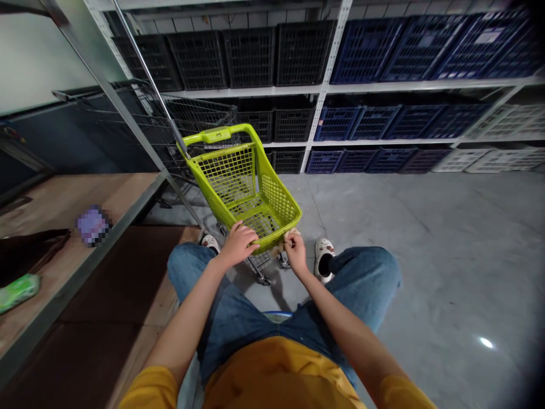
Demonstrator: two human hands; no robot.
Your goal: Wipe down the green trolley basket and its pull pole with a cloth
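A small lime-green shopping cart [279, 184] stands on the floor between my knees, its basket empty and a metal pole [149, 74] rising from its handle end. My left hand [239, 243] grips the near rim of the basket, fingers bent over the edge. At the near right corner, my right hand [295, 251] is closed on a pale, crumpled cloth [292, 234] pressed against the outside of the basket. Most of the cloth is hidden by the fingers.
Shelves with black crates [249, 57] and blue crates [368, 51] line the back. A metal-framed wooden table [123, 190] is on my left, with a green packet [19, 292] on it. Wire carts [196, 113] stand behind the green cart.
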